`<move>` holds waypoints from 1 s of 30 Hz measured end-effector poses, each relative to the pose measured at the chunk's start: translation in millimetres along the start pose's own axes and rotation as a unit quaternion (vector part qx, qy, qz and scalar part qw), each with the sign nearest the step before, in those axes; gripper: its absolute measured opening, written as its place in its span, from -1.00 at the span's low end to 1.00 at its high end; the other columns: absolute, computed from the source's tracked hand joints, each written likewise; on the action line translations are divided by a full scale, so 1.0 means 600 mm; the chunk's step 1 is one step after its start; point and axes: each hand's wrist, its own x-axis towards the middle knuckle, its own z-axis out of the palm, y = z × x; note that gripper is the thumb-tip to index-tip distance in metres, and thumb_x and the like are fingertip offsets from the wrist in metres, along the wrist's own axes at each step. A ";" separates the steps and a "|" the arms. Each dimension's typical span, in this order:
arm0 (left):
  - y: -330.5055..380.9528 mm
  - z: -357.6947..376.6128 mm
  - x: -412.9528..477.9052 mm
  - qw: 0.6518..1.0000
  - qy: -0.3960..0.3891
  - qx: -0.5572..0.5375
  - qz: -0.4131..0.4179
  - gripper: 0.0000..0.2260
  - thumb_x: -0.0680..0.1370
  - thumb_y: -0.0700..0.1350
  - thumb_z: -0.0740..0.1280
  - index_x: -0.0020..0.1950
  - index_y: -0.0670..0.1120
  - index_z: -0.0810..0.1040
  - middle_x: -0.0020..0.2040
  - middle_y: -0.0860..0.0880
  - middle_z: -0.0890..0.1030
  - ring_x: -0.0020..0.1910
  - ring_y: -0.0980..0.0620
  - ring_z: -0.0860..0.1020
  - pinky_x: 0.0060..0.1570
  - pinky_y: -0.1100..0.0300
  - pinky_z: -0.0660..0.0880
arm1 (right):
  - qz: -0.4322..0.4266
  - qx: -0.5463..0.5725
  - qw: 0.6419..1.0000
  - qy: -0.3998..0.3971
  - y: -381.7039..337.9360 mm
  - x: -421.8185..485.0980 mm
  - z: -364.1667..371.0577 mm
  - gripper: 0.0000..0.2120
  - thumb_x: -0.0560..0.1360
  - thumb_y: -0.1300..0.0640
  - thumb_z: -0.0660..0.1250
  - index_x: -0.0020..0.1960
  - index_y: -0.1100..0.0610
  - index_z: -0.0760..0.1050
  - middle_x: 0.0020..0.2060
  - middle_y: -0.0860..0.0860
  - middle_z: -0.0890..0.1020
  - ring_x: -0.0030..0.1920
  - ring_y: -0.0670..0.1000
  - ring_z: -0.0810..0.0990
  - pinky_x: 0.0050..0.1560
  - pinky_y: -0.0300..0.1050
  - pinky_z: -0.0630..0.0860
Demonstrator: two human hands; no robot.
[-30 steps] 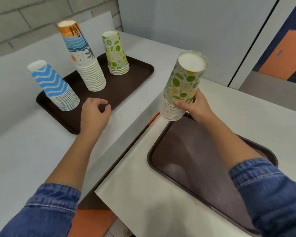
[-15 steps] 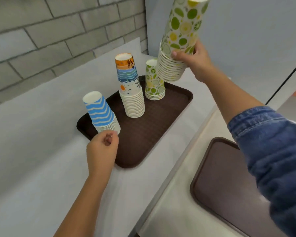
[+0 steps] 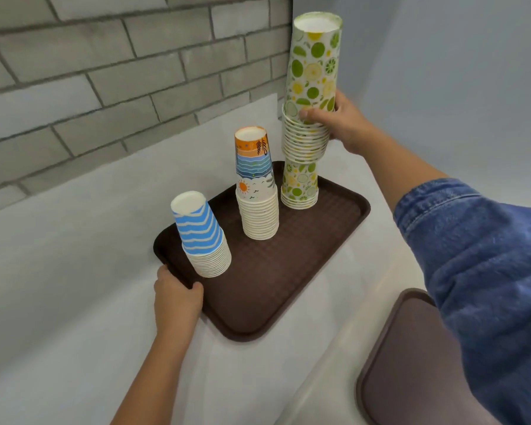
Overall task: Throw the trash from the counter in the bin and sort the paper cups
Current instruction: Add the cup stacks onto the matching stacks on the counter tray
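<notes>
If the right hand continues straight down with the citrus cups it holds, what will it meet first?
Most likely the shorter citrus stack on the brown tray. The held stack in the right hand sits directly above it; whether they already touch is unclear.

Near half of the brown tray (image 3: 273, 280) lies bare; three cup stacks (image 3: 259, 194) crowd its far edge.

Now lowering lime-print cup stack (image 3: 311, 87), gripped in right hand (image 3: 341, 124), straight over matching lime stack (image 3: 299, 184) on brown tray (image 3: 276, 280); was held up high & off to the side 0.5 s ago. Left hand (image 3: 175, 297), loosely curled above counter before, now clamping tray's near-left edge.
</notes>
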 end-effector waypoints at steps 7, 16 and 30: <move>0.006 -0.001 0.022 0.997 -0.028 0.030 -0.061 -0.46 0.50 -0.19 0.31 0.43 -0.22 0.22 0.14 -0.30 0.55 -0.10 -0.26 0.60 -0.12 0.04 0.55 | 0.047 -0.004 0.998 -0.031 0.061 0.008 0.010 -0.34 0.23 -0.10 0.53 0.27 -0.04 0.40 0.11 -0.12 0.63 0.09 -0.09 0.61 -0.06 -0.10 0.56; 0.009 -0.010 0.061 0.989 -0.076 0.027 -0.120 -0.73 0.50 -0.19 0.26 0.15 -0.21 0.31 -0.36 -0.26 0.59 -0.54 -0.16 0.57 -0.47 0.19 0.46 | 0.087 0.007 0.995 -0.053 0.118 0.004 0.030 -0.57 0.37 0.02 0.50 0.15 -0.16 0.41 0.04 -0.21 0.63 -0.04 -0.23 0.63 -0.22 -0.30 0.52; -0.005 -0.005 0.071 0.990 -0.086 -0.005 -0.110 -0.74 0.50 -0.20 0.28 0.11 -0.11 0.25 -0.29 -0.25 0.57 -0.59 -0.11 0.54 -0.56 0.21 0.46 | 0.129 0.023 0.988 -0.086 0.152 0.000 0.031 -0.28 0.27 -0.10 0.51 0.35 -0.09 0.31 0.16 -0.16 0.59 0.11 -0.13 0.58 -0.09 -0.14 0.49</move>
